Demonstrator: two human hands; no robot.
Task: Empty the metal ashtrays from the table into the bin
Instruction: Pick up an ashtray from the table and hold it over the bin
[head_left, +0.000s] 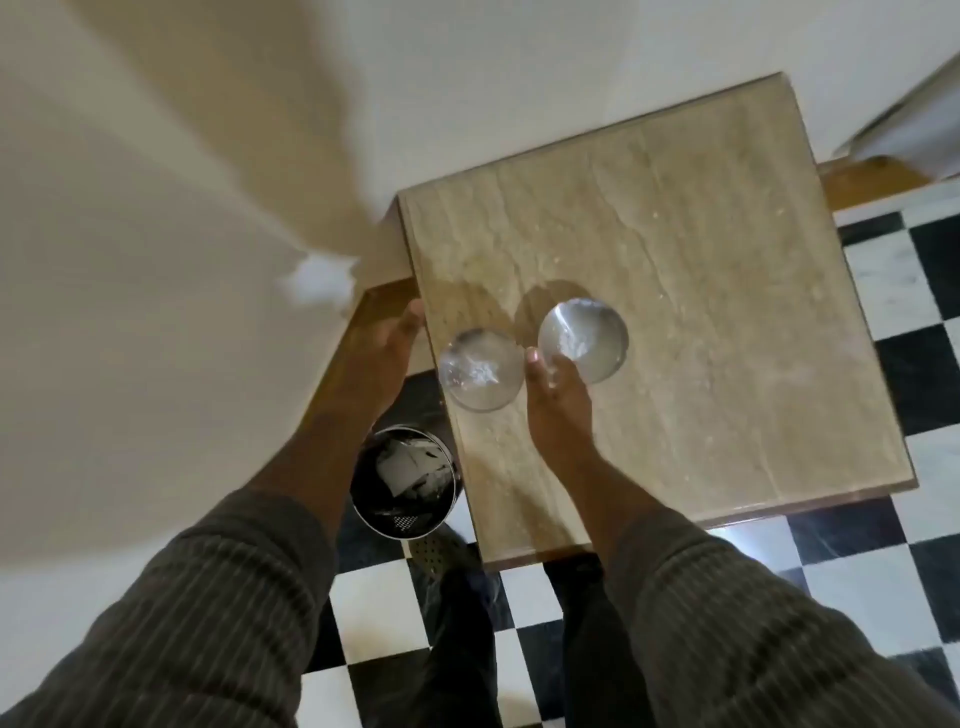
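Two round metal ashtrays (480, 370) (583, 340) sit side by side on the table (701, 312); bin (402, 480) beside it.

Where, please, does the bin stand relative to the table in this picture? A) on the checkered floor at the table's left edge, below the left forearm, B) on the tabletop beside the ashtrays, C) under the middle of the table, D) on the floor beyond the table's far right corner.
A: the bin sits on the checkered floor against the left edge of the table, under the left forearm, paper scraps visible inside.
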